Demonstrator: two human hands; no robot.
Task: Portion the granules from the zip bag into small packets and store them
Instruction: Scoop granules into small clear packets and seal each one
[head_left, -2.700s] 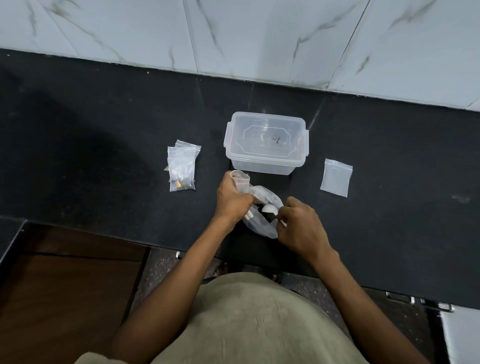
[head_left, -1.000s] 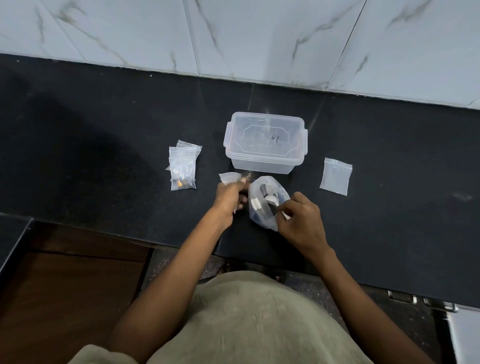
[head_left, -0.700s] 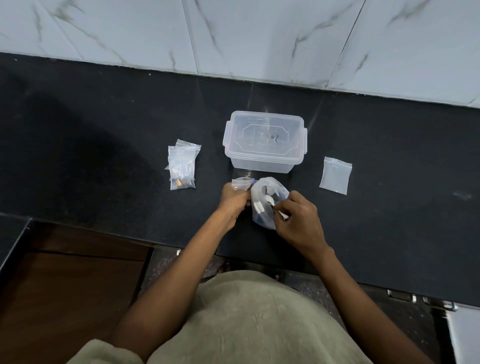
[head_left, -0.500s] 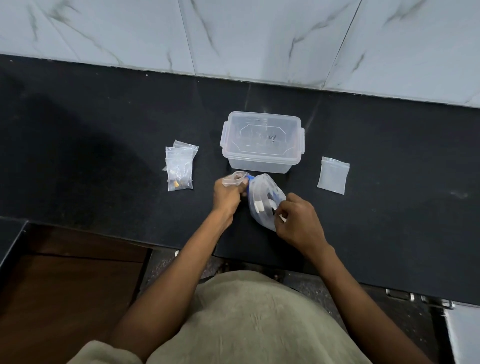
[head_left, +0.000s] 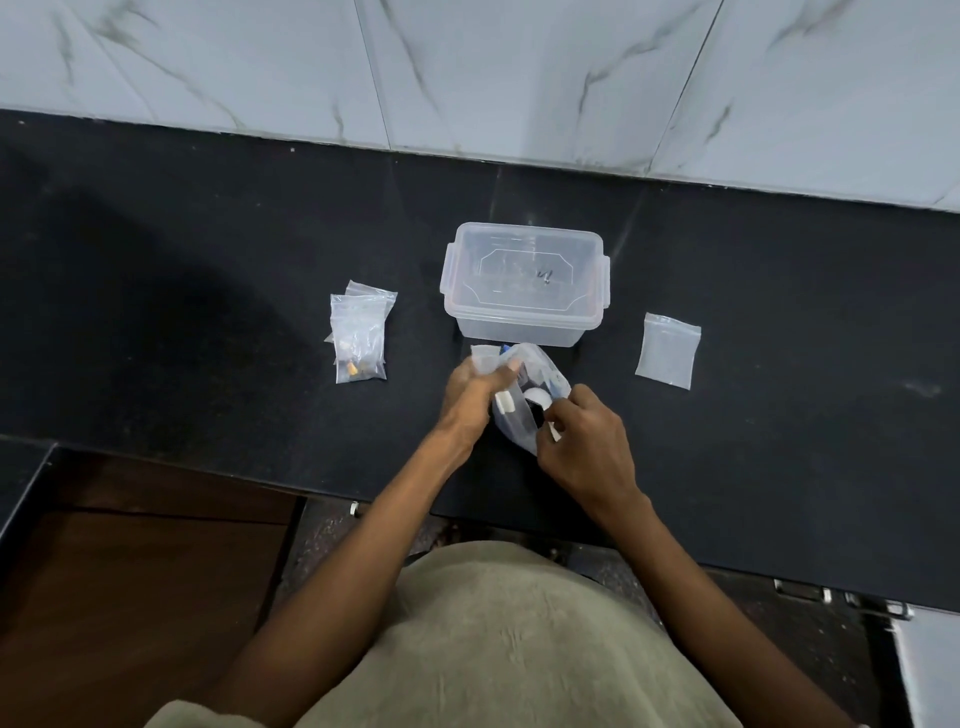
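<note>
Nearest the front edge of the black stone worktop, both hands work on the clear plastic zip bag, which lies on the stone just in front of the lidded box. Right hand is closed in a pinch on the bag's near lower side, thumb and forefinger on the film. Left hand is closed too, pinning a small clear empty packet against the bag's far-left rim, so packet mouth and bag mouth touch. Step in hand looks like lining up for a transfer of contents. To do it well: keep the packet mouth propped open under the bag lip, tip the bag slowly with the right hand, and keep both low over the stone so spills stay put. Bag holds white and dark pieces; granules themselves too small to make out. Further back, towards the left end, two or more clear filled packets lie overlapped, small yellow bits at the bottom. Mid-depth towards the right end, one flat empty clear packet, well apart from the hands. Farthest, the translucent rectangular plastic box with clip-on lid, lid on, just beyond the bag.
</note>
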